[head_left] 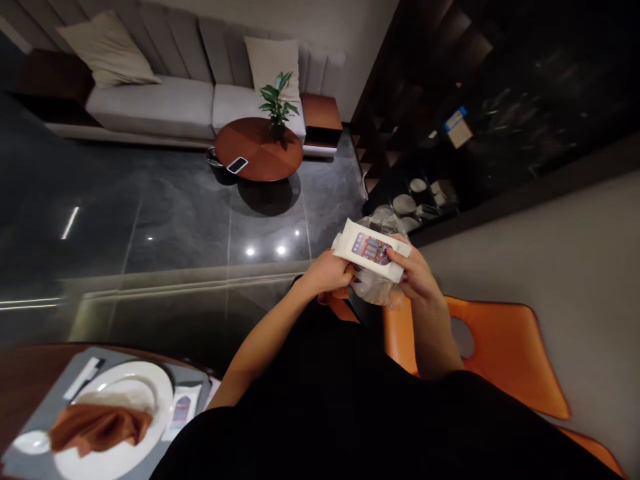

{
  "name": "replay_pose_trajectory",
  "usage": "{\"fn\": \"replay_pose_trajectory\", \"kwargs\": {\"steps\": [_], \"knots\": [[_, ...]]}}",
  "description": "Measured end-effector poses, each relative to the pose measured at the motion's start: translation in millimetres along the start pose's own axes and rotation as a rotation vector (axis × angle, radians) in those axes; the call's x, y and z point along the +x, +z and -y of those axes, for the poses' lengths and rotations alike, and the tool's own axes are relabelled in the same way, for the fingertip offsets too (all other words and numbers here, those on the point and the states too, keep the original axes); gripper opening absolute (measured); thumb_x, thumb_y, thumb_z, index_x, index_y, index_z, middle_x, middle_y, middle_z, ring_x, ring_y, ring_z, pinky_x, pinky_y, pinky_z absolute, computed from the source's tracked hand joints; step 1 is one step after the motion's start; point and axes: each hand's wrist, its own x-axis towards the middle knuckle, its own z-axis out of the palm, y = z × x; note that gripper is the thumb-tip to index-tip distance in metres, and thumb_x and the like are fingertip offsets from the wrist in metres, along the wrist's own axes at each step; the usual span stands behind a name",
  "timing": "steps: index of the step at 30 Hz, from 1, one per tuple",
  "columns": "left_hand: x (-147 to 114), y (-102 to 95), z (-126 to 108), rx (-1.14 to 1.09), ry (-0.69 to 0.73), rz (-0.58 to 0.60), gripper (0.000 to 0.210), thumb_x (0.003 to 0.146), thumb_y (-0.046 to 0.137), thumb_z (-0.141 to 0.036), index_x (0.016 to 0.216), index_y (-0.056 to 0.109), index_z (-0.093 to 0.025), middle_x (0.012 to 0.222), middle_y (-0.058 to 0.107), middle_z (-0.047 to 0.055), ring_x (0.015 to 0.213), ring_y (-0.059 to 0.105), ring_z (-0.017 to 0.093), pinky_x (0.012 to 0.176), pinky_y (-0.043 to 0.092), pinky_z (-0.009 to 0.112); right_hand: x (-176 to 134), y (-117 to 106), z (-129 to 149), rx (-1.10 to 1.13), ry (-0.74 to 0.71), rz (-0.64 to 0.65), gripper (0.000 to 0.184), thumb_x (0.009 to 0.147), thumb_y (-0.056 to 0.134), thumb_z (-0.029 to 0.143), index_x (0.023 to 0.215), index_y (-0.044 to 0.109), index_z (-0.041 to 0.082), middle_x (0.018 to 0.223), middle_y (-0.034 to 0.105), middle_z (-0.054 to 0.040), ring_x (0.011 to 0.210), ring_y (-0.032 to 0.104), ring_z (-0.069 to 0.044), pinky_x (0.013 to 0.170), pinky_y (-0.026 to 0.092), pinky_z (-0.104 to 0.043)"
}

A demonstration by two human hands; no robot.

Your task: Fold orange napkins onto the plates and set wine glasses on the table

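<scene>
In front of my body my right hand (417,270) pinches a white printed packet (373,252), its thumb on the picture side. My left hand (327,272) is closed just beside the packet's left end, gripping a clear plastic bag (373,287). The bag bunches under and behind the packet; its contents are hard to make out. Below my left hand hangs a piece of orange-brown cloth (343,308); whether the fingers hold it too is hidden.
At lower left a table holds a plate (163,400) with a brown napkin (100,427) and a similar packet (181,410). Orange chairs (505,353) stand at right. Ahead are a round table (235,140) with a phone (237,165), a sofa (150,100) and dark shelving with dishes (404,204).
</scene>
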Motion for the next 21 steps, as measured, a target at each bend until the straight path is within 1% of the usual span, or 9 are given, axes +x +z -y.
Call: {"fn": "replay_pose_trajectory", "kwargs": {"steps": [2, 3, 5, 8, 10, 13, 16, 19, 21], "knots": [[2.0, -58.2, 54.1, 0.018, -0.049, 0.061, 0.030, 0.081, 0.057, -0.014, 0.102, 0.077, -0.020, 0.102, 0.081, 0.010, 0.093, 0.073, 0.026, 0.088, 0.058, 0.036, 57.0, 49.6, -12.1, -0.012, 0.026, -0.002, 0.055, 0.071, 0.099, 0.048, 0.101, 0.060, 0.024, 0.081, 0.069, 0.0036, 0.054, 0.054, -0.009, 0.044, 0.043, -0.020], [-0.2, -87.7, 82.2, 0.018, -0.088, 0.064, 0.028, 0.080, 0.057, -0.014, 0.099, 0.076, -0.021, 0.095, 0.079, 0.008, 0.087, 0.072, 0.025, 0.084, 0.057, 0.035, 87.2, 77.3, -18.3, -0.028, 0.046, 0.014, 0.055, 0.073, 0.098, 0.050, 0.102, 0.060, 0.024, 0.076, 0.066, 0.0048, 0.049, 0.049, -0.008, 0.040, 0.036, -0.020], [-10.1, -147.8, 136.8, 0.003, -0.189, -0.017, 0.021, 0.077, 0.057, -0.014, 0.089, 0.072, -0.023, 0.080, 0.073, 0.004, 0.078, 0.068, 0.023, 0.079, 0.054, 0.033, 148.8, 140.1, -27.8, -0.081, 0.082, 0.076, 0.054, 0.075, 0.097, 0.052, 0.102, 0.059, 0.024, 0.069, 0.061, 0.0065, 0.045, 0.042, -0.007, 0.037, 0.028, -0.019], [-30.5, -237.9, 205.2, -0.035, -0.338, -0.266, 0.014, 0.075, 0.055, -0.013, 0.078, 0.064, -0.023, 0.070, 0.065, 0.000, 0.073, 0.063, 0.020, 0.082, 0.052, 0.032, 239.5, 248.5, -29.6, -0.173, 0.132, 0.251, 0.055, 0.074, 0.097, 0.053, 0.098, 0.057, 0.024, 0.067, 0.061, 0.0075, 0.045, 0.045, -0.007, 0.036, 0.028, -0.018], [-40.8, -296.5, 242.3, -0.051, -0.457, -0.449, 0.012, 0.075, 0.053, -0.013, 0.073, 0.059, -0.024, 0.066, 0.061, -0.001, 0.071, 0.060, 0.019, 0.081, 0.050, 0.032, 298.3, 323.9, -24.0, -0.238, 0.189, 0.439, 0.053, 0.076, 0.096, 0.052, 0.097, 0.057, 0.024, 0.066, 0.061, 0.0083, 0.045, 0.046, -0.007, 0.036, 0.030, -0.018], [-49.9, -384.8, 299.1, -0.055, -0.650, -0.707, 0.011, 0.073, 0.054, -0.014, 0.068, 0.055, -0.024, 0.064, 0.056, -0.002, 0.069, 0.056, 0.018, 0.076, 0.047, 0.030, 389.5, 439.3, -16.0, -0.381, 0.244, 0.744, 0.045, 0.082, 0.091, 0.049, 0.101, 0.061, 0.022, 0.070, 0.066, 0.0065, 0.049, 0.052, -0.009, 0.040, 0.040, -0.018], [-67.3, -476.3, 369.4, -0.078, -0.766, -0.942, 0.010, 0.070, 0.055, -0.014, 0.067, 0.054, -0.023, 0.064, 0.056, -0.002, 0.068, 0.053, 0.017, 0.072, 0.044, 0.029, 481.4, 571.8, -21.8, -0.593, 0.189, 1.043, 0.043, 0.086, 0.087, 0.047, 0.113, 0.070, 0.018, 0.090, 0.077, -0.0017, 0.066, 0.066, -0.014, 0.051, 0.053, -0.023], [-101.4, -569.4, 449.2, -0.115, -0.782, -1.145, 0.010, 0.067, 0.054, -0.014, 0.065, 0.052, -0.023, 0.062, 0.054, -0.003, 0.063, 0.051, 0.016, 0.068, 0.041, 0.028, 557.6, 726.0, -46.6, -0.806, 0.029, 1.353, 0.046, 0.087, 0.086, 0.045, 0.123, 0.077, 0.018, 0.113, 0.081, -0.0070, 0.092, 0.074, -0.022, 0.076, 0.063, -0.032], [-127.3, -634.1, 501.6, -0.140, -0.786, -1.237, 0.010, 0.066, 0.054, -0.014, 0.064, 0.051, -0.023, 0.059, 0.052, -0.004, 0.060, 0.049, 0.015, 0.065, 0.039, 0.028, 594.4, 831.4, -70.2, -0.913, -0.095, 1.482, 0.043, 0.087, 0.085, 0.045, 0.120, 0.079, 0.018, 0.114, 0.082, -0.0068, 0.099, 0.074, -0.026, 0.088, 0.062, -0.037]]}}
